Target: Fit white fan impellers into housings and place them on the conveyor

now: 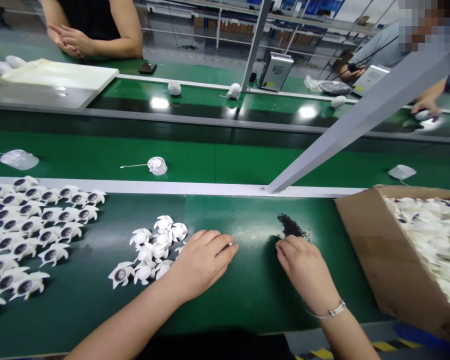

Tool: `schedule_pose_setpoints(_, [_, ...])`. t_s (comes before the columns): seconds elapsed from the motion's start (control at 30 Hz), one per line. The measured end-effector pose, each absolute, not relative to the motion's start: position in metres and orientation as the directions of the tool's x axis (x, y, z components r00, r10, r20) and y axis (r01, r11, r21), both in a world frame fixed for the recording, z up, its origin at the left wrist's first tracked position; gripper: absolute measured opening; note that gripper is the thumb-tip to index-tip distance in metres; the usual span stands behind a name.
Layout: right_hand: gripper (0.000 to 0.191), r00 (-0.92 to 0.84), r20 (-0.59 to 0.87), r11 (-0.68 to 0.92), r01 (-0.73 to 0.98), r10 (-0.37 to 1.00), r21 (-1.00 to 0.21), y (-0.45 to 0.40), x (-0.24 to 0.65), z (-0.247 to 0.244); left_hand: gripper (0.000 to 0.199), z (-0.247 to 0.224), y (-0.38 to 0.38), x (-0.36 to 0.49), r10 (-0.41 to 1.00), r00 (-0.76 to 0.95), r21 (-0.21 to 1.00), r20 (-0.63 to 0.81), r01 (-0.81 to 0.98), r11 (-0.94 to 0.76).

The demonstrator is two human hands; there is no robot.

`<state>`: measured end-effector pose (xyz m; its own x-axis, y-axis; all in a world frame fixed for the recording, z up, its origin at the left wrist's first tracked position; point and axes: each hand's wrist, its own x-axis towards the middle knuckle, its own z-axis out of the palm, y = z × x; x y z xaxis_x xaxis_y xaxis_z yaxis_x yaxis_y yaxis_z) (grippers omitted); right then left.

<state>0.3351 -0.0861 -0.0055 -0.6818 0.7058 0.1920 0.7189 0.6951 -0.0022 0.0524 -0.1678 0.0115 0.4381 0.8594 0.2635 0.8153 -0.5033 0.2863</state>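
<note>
Left hand (204,265): fingers (217,241) curled together, tips pinching small silver piece (230,245).
Right hand (303,272): fingers (287,244) slightly open, empty, on belt beside black granules (290,225).
White plastic blades (157,250): loose, beside left hand, on green conveyor belt (247,300).

Nearer conveyor belt (247,295): rows of moulded plastic fan parts (30,225) lie at far left, a small cluster of parts (153,250) to their right. Left hand (200,265) rests on the belt just right of the cluster — right hand (303,272) further right, just in front of a heap of granules (290,226). Cardboard box (371,225) sits at right, overlapping the belt edge, loose parts (423,240) inside. Behind — a second belt (210,160) bearing a round wired part (157,166).
</note>
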Motion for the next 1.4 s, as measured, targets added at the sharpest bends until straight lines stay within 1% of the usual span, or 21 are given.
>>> schedule_pose_setpoints(0.1, [0.022,-0.716,0.179,0.711,0.696,0.675,0.105,-0.088,0.331,0.0,0.03,0.012,-0.167,0.046,0.899,0.38,0.31,0.216,0.847,-0.432])
schedule_pose_setpoints(0.2, [0.021,-0.733,0.183,0.718,0.679,0.655,0.152,-0.092,0.329,0.001,0.036,0.012,-0.166,0.042,0.93,0.332,0.322,0.157,0.873,-0.366])
schedule_pose_setpoints(0.33, [0.021,-0.731,0.175,0.713,0.683,0.66,0.163,-0.094,0.333,-0.003,0.041,0.009,-0.165,0.04,0.942,0.321,0.326,0.098,0.884,-0.335])
schedule_pose_setpoints(0.4, [0.019,-0.718,0.174,0.704,0.696,0.674,0.142,-0.091,0.334,-0.005,0.04,0.008,-0.165,0.041,0.942,0.322,0.328,0.092,0.883,-0.334])
schedule_pose_setpoints(0.43, [0.018,-0.705,0.18,0.698,0.707,0.686,0.112,-0.09,0.333,-0.004,0.04,0.008,-0.165,0.041,0.942,0.321,0.33,0.091,0.883,-0.333])
schedule_pose_setpoints(0.47, [0.018,-0.687,0.191,0.691,0.721,0.701,0.055,-0.088,0.331,-0.003,0.039,0.007,-0.164,0.042,0.943,0.318,0.335,0.092,0.882,-0.33])
schedule_pose_setpoints(0.5, [0.016,-0.659,0.208,0.679,0.733,0.722,-0.036,-0.088,0.326,-0.001,0.039,0.007,-0.164,0.042,0.946,0.313,0.344,0.09,0.881,-0.324])
schedule_pose_setpoints(0.57, [0.014,-0.595,0.233,0.639,0.711,0.769,-0.294,-0.09,0.311,0.004,0.039,0.007,-0.163,0.042,0.953,0.295,0.377,0.076,0.876,-0.301])
schedule_pose_setpoints(0.63, [0.011,-0.572,0.227,0.592,0.602,0.788,-0.536,-0.095,0.289,0.01,0.04,0.008,-0.163,0.041,0.961,0.271,0.415,0.051,0.87,-0.267])
schedule_pose_setpoints(0.67, [0.011,-0.585,0.216,0.575,0.541,0.782,-0.614,-0.098,0.278,0.011,0.04,0.008,-0.163,0.041,0.965,0.259,0.433,0.041,0.866,-0.251])
schedule_pose_setpoints(0.7, [0.011,-0.609,0.206,0.568,0.492,0.766,-0.66,-0.102,0.267,0.012,0.04,0.008,-0.163,0.04,0.968,0.249,0.45,0.034,0.861,-0.238])
schedule_pose_setpoints(0.73, [0.012,-0.636,0.203,0.579,0.463,0.744,-0.671,-0.105,0.257,0.012,0.039,0.008,-0.163,0.04,0.97,0.241,0.465,0.031,0.855,-0.227])
schedule_pose_setpoints(0.77, [0.012,-0.658,0.207,0.602,0.456,0.724,-0.656,-0.108,0.248,0.011,0.038,0.008,-0.162,0.04,0.972,0.234,0.478,0.03,0.85,-0.22])
schedule_pose_setpoints(0.93, [0.011,-0.704,0.246,0.716,0.513,0.667,-0.473,-0.11,0.231,-0.001,0.036,0.007,-0.162,0.041,0.975,0.218,0.494,0.052,0.843,-0.214])
schedule_pose_setpoints(1.2, [0.012,-0.796,0.225,0.818,0.495,0.562,-0.292,-0.105,0.226,0.003,0.033,0.006,-0.162,0.042,0.974,0.211,0.477,0.078,0.85,-0.222])
schedule_pose_setpoints(1.4, [0.012,-0.812,0.231,0.844,0.504,0.536,-0.185,-0.111,0.223,0.01,0.033,0.006,-0.162,0.041,0.974,0.216,0.488,0.063,0.845,-0.219])
